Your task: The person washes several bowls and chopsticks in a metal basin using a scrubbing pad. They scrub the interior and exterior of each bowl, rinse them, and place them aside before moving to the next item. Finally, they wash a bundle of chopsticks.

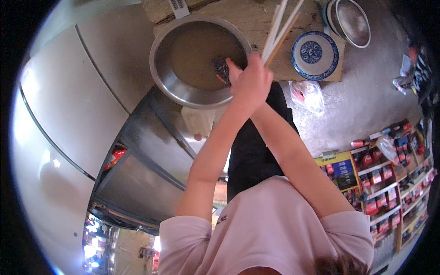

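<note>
My forearms cross at the wrists, the left one on top. My left hand (252,80) grips a bundle of chopsticks (282,31), white ones and a brown one, pointing up and away past the basin's right rim. Beneath and left of it, my right hand (234,73), partly hidden, holds a dark, speckled scouring pad (221,68) over the right side of a large metal basin (158,74). Cloudy brownish water (192,51) fills the basin's bottom. Whether the pad touches the chopsticks cannot be seen.
A blue-and-white bowl (314,55) sits on the worn wooden board (275,70), with metal bowls (352,22) beyond it. A plastic bag (307,97) lies near the board's edge. A mesh-backed chair (144,185) stands left, and stocked shelves (381,199) stand at lower right.
</note>
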A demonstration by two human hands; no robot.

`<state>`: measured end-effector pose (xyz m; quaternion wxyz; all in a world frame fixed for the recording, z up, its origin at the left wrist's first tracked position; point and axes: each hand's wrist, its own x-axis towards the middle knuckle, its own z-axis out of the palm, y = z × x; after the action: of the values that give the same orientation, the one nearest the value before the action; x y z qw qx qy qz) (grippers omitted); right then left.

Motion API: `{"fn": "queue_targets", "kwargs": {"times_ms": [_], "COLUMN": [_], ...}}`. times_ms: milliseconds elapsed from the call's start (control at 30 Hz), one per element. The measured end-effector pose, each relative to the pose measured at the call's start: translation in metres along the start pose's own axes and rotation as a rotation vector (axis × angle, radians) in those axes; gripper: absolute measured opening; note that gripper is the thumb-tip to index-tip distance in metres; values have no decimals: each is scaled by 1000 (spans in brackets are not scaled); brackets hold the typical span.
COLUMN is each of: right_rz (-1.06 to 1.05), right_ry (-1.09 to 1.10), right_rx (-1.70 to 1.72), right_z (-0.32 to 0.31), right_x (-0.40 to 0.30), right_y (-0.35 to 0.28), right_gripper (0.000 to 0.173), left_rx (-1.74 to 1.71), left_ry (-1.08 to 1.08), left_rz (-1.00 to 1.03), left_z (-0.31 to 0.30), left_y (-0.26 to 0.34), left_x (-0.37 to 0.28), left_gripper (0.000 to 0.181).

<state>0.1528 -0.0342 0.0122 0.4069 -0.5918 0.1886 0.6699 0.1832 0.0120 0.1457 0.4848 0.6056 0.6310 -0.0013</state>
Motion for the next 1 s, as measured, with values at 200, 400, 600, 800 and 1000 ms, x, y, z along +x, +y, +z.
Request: {"fn": "queue_targets", "kwargs": {"times_ms": [200,400,600,800,1000], "right_rz": [-114,-420,-545,-315,-278], "right_ry": [8,40,241,-44,-208], "right_rx": [-331,-569,-555,-433,-931], "right_z": [7,13,32,38,34], "right_x": [3,30,45,52,57], "right_y": [-27,-22,-1,11,14], "right_gripper": [40,40,36,37,45], "left_rx": [-61,-212,-768,-1035,-1048], "left_ry": [219,191,251,93,178], "left_rz": [-281,-482,-492,-452,-544], "left_z": [-29,7,29,36,30], "left_y": [-99,-202,-206,-213,-173], "left_x": [-59,-18,16,12,-2], "left_gripper": [21,22,40,43,50]}}
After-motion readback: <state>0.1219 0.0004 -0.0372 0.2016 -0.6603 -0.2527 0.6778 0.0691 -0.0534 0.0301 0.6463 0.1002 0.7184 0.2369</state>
